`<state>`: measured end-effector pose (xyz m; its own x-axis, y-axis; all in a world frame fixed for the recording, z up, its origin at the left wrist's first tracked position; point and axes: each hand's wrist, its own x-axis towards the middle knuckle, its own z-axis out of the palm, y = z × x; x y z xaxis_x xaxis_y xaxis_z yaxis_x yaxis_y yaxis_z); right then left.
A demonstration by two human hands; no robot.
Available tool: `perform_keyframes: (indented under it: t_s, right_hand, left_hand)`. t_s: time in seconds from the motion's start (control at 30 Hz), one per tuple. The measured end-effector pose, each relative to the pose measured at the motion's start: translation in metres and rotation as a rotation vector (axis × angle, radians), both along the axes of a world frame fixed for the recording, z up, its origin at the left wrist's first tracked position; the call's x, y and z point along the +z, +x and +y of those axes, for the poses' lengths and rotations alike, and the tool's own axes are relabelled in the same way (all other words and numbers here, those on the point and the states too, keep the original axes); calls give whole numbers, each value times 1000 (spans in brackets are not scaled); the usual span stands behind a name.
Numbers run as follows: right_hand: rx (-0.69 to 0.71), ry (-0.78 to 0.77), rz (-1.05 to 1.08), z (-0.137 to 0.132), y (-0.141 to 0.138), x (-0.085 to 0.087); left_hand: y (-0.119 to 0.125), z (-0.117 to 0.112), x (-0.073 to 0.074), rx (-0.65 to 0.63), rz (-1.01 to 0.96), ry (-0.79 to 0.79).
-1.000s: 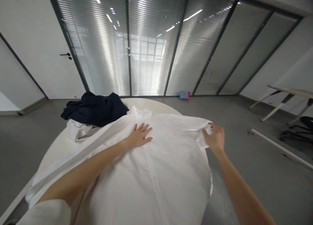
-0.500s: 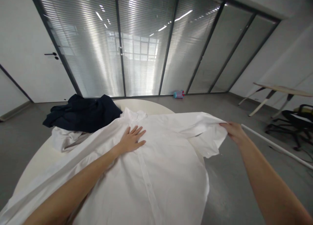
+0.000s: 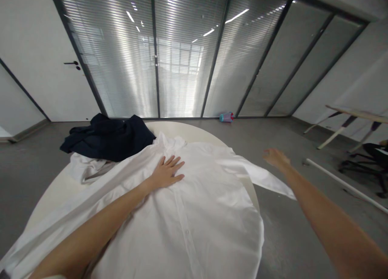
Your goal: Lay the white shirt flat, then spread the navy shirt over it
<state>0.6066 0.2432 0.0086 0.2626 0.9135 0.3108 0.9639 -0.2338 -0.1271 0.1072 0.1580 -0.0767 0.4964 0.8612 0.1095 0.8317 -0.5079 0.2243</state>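
A white shirt (image 3: 197, 214) lies spread, buttons up, over a round bench (image 3: 57, 190). The left hand (image 3: 166, 173) presses flat on the shirt near its collar, fingers (image 3: 174, 162) spread and gripping nothing. The shirt's far sleeve (image 3: 260, 178) hangs off the bench edge. Just beyond the sleeve, the right hand (image 3: 275, 157) hovers in the air, blurred, loosely open and empty. Behind the shirt, a dark garment (image 3: 109, 137) lies heaped on the bench.
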Motion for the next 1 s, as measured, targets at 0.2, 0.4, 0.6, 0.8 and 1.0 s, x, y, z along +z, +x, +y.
perform_keyframes:
  t_s: [0.2, 0.4, 0.6, 0.8, 1.0]
  right_hand:
    - [495, -95, 103, 3, -158, -37]
    - [629, -394, -3, -24, -277, -61]
    - [578, -325, -108, -28, -288, -84]
    - [570, -322, -119, -25, -285, -86]
    - [590, -285, -127, -21, -284, -89]
  left_hand:
    - [0, -2, 4, -10, -39, 45]
    - [-9, -18, 10, -38, -45, 144]
    - [-80, -65, 21, 76, 105, 305]
    - [-171, -140, 34, 480, 163, 492]
    - [-235, -217, 16, 741, 33, 302]
